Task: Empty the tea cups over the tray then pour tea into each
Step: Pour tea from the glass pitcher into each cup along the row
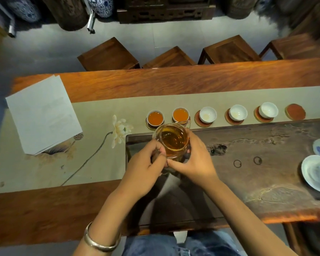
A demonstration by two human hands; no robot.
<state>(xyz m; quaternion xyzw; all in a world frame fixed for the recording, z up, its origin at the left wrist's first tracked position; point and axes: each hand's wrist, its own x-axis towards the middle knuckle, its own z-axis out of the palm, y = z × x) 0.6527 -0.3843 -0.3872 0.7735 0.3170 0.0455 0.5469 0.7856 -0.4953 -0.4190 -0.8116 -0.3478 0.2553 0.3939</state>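
Above the dark wooden tea tray (248, 145), both hands grip the glass pitcher (172, 140): left hand (144, 163) pinching its handle, right hand (194, 159) cupping its side. Two cups hold tea; the next pour likely suits the third cup (207, 114).

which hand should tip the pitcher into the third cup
Left. The left hand grips the handle side of the pitcher, so it controls the tilt; the right hand only steadies the glass. The third cup sits empty right of the spout.
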